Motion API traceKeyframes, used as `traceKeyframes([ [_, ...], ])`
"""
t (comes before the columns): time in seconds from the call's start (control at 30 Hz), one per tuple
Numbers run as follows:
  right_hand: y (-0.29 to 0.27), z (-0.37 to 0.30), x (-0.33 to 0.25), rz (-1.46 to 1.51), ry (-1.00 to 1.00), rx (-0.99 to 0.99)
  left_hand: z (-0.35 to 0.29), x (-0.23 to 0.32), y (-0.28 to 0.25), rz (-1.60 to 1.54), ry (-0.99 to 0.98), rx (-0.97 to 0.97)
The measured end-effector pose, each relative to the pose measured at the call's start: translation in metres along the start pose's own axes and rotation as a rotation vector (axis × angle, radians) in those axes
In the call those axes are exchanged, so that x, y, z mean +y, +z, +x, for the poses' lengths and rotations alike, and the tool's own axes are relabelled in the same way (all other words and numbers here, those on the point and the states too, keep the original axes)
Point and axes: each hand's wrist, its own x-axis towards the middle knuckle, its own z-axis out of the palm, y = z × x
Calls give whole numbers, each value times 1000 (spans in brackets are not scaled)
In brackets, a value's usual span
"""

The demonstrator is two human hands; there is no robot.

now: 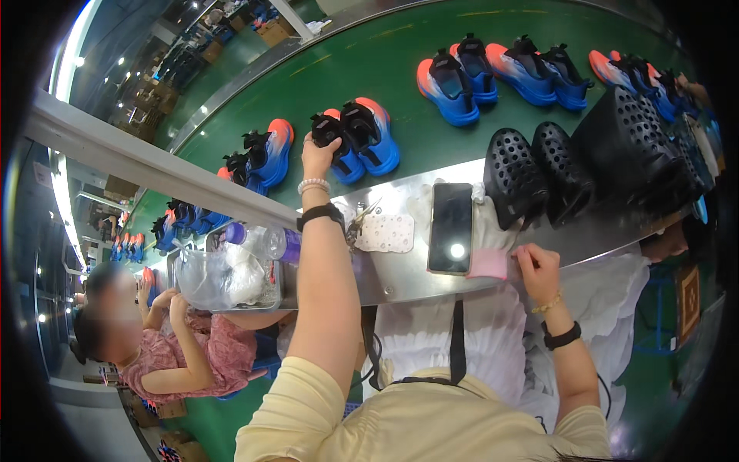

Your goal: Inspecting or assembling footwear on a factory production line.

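My left hand (pixel 317 160) reaches across to the green belt. Its fingers are closed on the black collar of a blue sneaker (pixel 350 165), with an orange toe. Right beside it stands a matching sneaker (pixel 376 142). My right hand (pixel 539 271) is over the front edge of the metal bench, its fingers curled together; what they hold, if anything, is too small to make out. Close to those fingers lies a pink cloth or pad (pixel 488 264). A dark-screened phone (pixel 451 227) rests partly on it.
Several black perforated shoe forms (pixel 516 175) stand on the bench at right. A patterned white card (pixel 385 233) lies left of the phone. A tray (pixel 279 286) holds plastic bags and bottles. More sneakers (pixel 453 81) line the green belt (pixel 308 85). A co-worker (pixel 185 346) sits at left.
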Motion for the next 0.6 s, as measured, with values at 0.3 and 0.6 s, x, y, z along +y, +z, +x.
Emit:
traceKeyframes([
  [0.3,4,-2,2,24,43,73,-22,33,0,453,-16,133],
  [0.6,7,3,-1,2,11,75,-76,80,12,695,-5,249],
])
